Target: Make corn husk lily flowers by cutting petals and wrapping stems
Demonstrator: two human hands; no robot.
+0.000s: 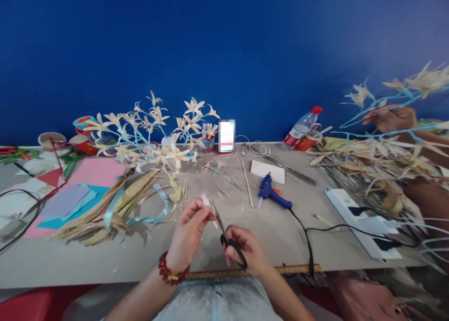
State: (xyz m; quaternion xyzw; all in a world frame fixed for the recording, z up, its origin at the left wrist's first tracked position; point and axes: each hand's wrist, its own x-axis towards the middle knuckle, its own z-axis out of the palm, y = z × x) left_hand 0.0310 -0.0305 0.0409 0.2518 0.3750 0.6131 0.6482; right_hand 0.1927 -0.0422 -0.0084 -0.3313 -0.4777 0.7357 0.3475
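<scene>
My left hand (191,232), with a red bead bracelet at the wrist, pinches a small whitish piece (205,199) whose kind I cannot make out. In my right hand (247,248) are black-handled scissors (220,220), fingers closed around the loops. Their blades point up and away, close beside my left fingertips. Whether the blades touch the piece is unclear. Beyond my right hand lies a blue hot glue gun (271,192), next to a white card (268,171) and a thin wooden stick (247,183).
Pale husk flowers (154,139) stand at the back left, behind a husk bundle (129,199) and coloured paper (75,202). To the right are a power strip (361,227) with cables and a leaning bottle (300,128). Another person's hand (393,119) holds blue-stemmed flowers at far right.
</scene>
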